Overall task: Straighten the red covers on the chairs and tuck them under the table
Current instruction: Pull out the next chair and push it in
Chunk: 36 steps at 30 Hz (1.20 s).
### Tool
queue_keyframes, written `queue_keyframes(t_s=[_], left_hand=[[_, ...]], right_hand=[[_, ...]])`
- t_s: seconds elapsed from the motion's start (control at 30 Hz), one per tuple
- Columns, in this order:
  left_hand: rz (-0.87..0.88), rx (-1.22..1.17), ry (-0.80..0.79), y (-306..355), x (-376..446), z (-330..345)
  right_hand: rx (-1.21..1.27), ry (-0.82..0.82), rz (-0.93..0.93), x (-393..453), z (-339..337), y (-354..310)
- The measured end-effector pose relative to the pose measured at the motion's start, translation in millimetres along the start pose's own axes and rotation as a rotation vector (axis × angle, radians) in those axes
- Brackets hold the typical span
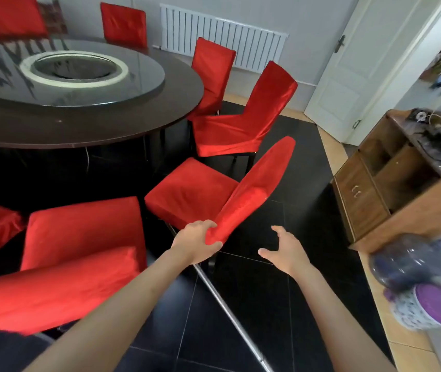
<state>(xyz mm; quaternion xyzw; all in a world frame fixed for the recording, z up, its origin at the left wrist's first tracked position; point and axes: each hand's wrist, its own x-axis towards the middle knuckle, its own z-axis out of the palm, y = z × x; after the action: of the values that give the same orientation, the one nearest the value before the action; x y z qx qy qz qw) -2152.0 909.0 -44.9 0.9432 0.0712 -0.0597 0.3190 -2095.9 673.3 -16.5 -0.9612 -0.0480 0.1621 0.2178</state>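
Left hand [196, 244] grip clenched on red fabric chair-back cover [251, 194] top; right hand [285, 249] released, beside it; round dark worktop [106, 124] lies ahead-left.

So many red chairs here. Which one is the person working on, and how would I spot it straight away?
Start at the big round dark table and come along its near right edge. There a red-covered chair stands pulled out on the black floor, its seat clear of the table. Unlike its neighbours, its backrest corner is gripped by the left hand, and the open right hand hovers just beside it.
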Motion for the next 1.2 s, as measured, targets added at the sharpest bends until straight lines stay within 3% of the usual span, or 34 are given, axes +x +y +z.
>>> queue_keyframes(t_s=[0.3, 0.6, 0.9, 1.07, 1.2], left_hand=[[-0.003, -0.014, 0.024, 52.4, 116.3, 26.4], [-0.049, -0.082, 0.04, 92.4, 242.8, 31.1], [-0.246, 0.057, 0.011, 123.1, 316.2, 63.1], [-0.471, 0.01, 0.056, 146.1, 339.1, 102.0], [-0.655, 0.116, 0.108, 161.6, 350.2, 128.0]], right_hand=[[-0.016, -0.022, 0.011, 101.0, -43.2, 55.9], [-0.288, 0.0, -0.095, 234.0, -123.7, 60.7], [-0.549, -0.139, -0.305, 360.9, -139.6, 68.1], [-0.634, -0.244, -0.493, 429.8, -147.2, 73.8], [-0.721, -0.314, -0.646, 472.4, -151.1, 77.9]])
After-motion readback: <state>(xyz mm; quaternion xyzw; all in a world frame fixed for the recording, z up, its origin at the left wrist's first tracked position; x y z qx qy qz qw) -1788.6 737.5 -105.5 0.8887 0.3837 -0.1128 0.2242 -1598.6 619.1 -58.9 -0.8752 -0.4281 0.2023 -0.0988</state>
